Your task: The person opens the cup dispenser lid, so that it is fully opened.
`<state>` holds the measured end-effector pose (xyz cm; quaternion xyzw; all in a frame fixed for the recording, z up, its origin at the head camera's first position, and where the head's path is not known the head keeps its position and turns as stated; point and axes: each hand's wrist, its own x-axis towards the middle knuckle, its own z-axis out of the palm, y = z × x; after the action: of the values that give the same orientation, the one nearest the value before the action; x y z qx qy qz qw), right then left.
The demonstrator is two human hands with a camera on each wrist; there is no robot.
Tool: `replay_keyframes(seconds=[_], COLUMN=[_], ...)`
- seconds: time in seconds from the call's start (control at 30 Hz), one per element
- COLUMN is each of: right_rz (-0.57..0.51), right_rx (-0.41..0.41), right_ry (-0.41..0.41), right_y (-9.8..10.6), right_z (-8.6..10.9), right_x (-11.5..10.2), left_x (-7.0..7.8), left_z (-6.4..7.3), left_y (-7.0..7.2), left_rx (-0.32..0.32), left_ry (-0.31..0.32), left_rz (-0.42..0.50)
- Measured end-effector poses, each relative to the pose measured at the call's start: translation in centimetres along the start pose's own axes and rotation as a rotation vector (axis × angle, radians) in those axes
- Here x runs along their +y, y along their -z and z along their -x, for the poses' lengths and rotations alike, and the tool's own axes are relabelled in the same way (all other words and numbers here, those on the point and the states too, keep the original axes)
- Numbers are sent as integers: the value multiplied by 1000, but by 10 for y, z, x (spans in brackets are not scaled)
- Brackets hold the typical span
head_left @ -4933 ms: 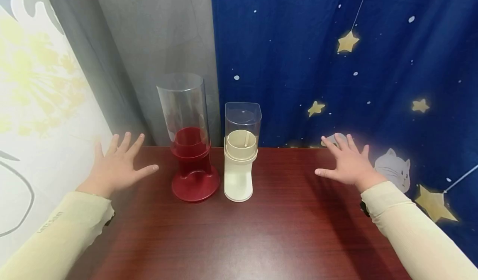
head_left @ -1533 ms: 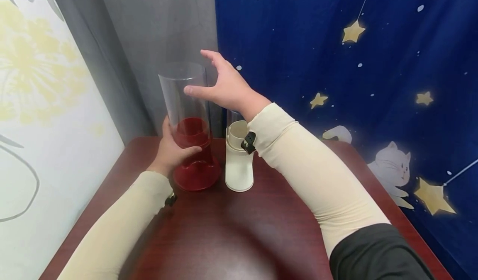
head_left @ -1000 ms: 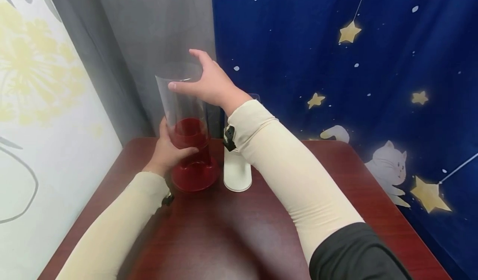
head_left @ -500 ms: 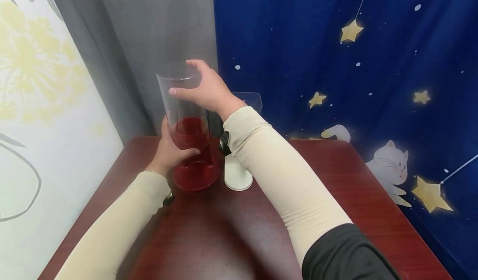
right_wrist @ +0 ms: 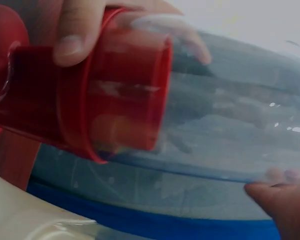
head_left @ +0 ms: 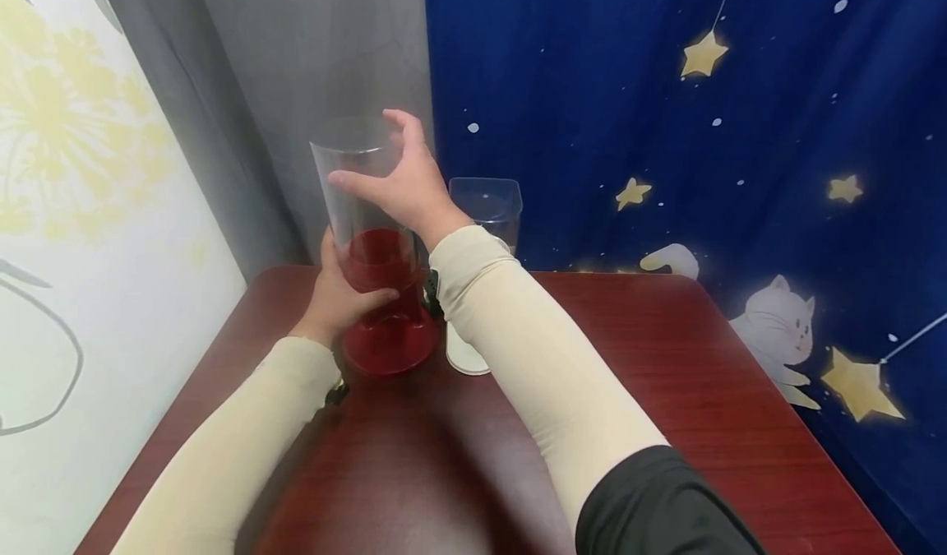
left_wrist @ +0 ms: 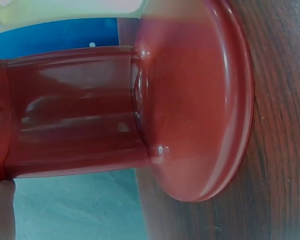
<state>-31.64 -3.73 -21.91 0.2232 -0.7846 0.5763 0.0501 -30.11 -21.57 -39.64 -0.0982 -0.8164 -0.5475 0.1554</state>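
A tall stand, like a cup dispenser, has a red round base point(head_left: 388, 353), a red collar point(right_wrist: 122, 90) and a clear tube point(head_left: 344, 205) rising upright from it. My left hand point(head_left: 333, 300) holds the collar from the left, thumb across its front; the left thumb also shows on the red in the right wrist view. Higher up, my right hand point(head_left: 414, 185) is curved round the tube's upper right side, thumb in front and fingers behind. The tube appears seated over the collar. In the left wrist view the red neck point(left_wrist: 75, 115) and base fill much of the frame.
Just right of the red stand is a smaller cream stand point(head_left: 466, 353) with a clear squarish top point(head_left: 488, 197), partly hidden by my right forearm. Both stand on a reddish-brown wooden table point(head_left: 629, 358). A grey curtain point(head_left: 311, 37) and a blue star-patterned curtain point(head_left: 577, 70) hang behind.
From apart on both sides, my hands have come to the red stand, left on the collar and right at the tube. Lately the right hand has closed in slightly. The stand has stayed put.
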Motion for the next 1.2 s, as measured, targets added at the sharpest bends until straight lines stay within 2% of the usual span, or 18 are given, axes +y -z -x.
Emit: replay_keyframes(seconds=[0.2,0.33,0.43,0.7,0.8,0.93,1.2], right_rz=[-25,-27,-25,-9,-19,-28,-8], right_rx=[26,34,38,45,57,82,118], right_ry=[43,51,54,43,45,52,106], right_y=[-5,-6,-6,-4,-2,1,16], right_z=[-2,-2,-2,-1,-1,-2,-5], right_x=[12,14,14,11,11,8,-20], left_x=[29,37,34,-2,-8,-5,22], left_z=[10,13,12,-2,-4,-4,6], left_y=[2,2,2,0,0,-2,2], left_rx=[-22,-27,-28,-19,-18,-29,-56], left_ry=[20,28,25,22,19,33,44], left_rz=[19,16,18,-4,-17,-11,15])
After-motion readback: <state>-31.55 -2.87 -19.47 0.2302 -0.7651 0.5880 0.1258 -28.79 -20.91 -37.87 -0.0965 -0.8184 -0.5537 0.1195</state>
